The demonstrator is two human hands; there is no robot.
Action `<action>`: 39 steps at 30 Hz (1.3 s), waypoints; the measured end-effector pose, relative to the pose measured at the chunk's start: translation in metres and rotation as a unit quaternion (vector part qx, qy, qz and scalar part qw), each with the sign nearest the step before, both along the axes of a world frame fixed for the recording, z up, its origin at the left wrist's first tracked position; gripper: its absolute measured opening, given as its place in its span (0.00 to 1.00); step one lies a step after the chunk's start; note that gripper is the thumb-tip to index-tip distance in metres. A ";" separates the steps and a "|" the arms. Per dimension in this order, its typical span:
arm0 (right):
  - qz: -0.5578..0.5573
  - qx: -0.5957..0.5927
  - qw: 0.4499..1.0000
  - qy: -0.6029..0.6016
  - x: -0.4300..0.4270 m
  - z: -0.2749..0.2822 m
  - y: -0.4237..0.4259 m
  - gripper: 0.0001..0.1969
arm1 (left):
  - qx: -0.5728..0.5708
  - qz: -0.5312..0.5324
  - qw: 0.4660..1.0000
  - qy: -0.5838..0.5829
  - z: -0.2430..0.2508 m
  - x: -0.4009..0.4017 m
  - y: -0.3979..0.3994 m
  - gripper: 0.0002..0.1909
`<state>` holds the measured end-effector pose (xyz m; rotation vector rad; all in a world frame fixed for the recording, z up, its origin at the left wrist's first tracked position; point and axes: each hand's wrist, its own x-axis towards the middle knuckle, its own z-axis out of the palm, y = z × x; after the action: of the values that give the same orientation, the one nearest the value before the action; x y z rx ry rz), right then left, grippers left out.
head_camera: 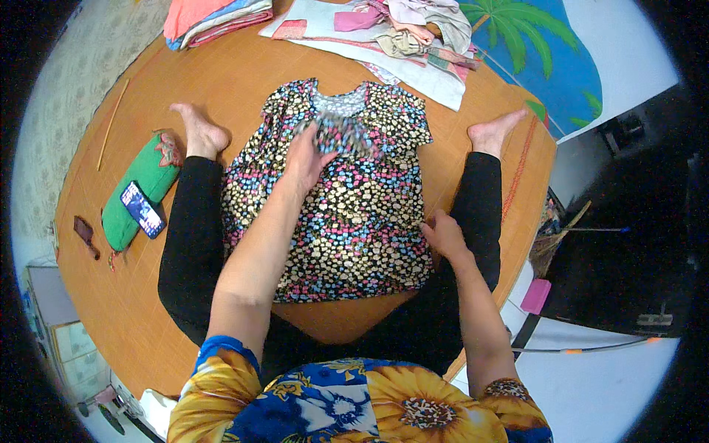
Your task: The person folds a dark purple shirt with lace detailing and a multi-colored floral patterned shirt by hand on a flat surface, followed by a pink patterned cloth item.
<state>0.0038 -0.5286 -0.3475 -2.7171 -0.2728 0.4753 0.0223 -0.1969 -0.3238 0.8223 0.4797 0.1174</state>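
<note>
A short-sleeved floral shirt (354, 221) lies spread out between my legs, its neckline facing away from me. It is black with small cream, pink and blue flowers. Over its upper front, my left hand (306, 160) has a blurred bunch of matching floral cloth (346, 135) between thumb and fingers. Whether that bunch is part of the shirt or a separate piece, I cannot tell. At the shirt's right side edge, the fingertips of my right hand (445, 235) touch the fabric; whether they pinch it is unclear.
All this rests on a tan mat (332, 324). Leftward lie a green pillow (147, 166), a lit phone (143, 209) on it, dark glasses (85, 230) and a thin stick (112, 124). Folded cloths (221, 25) and a clothes pile (412, 33) are ahead.
</note>
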 end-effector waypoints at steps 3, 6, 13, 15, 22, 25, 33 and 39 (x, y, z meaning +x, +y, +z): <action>-0.002 -0.027 0.999 -0.019 -0.010 -0.007 0.003 0.16 | 0.017 -0.033 0.996 -0.087 0.049 0.013 0.001 0.16; 0.006 -0.011 1.000 -0.002 -0.010 -0.015 0.003 0.14 | 0.028 -0.070 0.982 -0.173 0.090 0.020 0.023 0.18; 0.026 0.174 0.984 -0.013 -0.034 0.003 0.028 0.12 | 0.069 0.026 0.975 -0.209 0.147 0.017 0.102 0.17; 0.069 0.258 0.964 -0.018 -0.044 -0.007 0.042 0.10 | 0.064 0.071 0.972 -0.214 0.150 0.012 0.114 0.16; 0.027 0.341 0.919 0.193 -0.072 -0.032 0.097 0.17 | 0.098 0.081 0.980 -0.152 0.134 -0.008 0.147 0.17; -0.023 0.387 0.869 0.308 -0.083 -0.028 0.107 0.21 | 0.122 0.062 0.981 -0.135 0.135 -0.008 0.136 0.17; -0.069 0.471 0.768 0.429 -0.079 -0.042 0.092 0.16 | 0.109 0.019 0.984 -0.142 0.130 -0.016 0.109 0.21; -0.075 0.473 0.758 0.443 -0.079 -0.039 0.093 0.14 | 0.124 0.013 0.978 -0.165 0.140 -0.022 0.109 0.20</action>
<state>-0.0752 -0.4358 -0.3868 -1.3084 0.0020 1.1236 0.0007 -0.0880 -0.1836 1.0182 0.1630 0.3384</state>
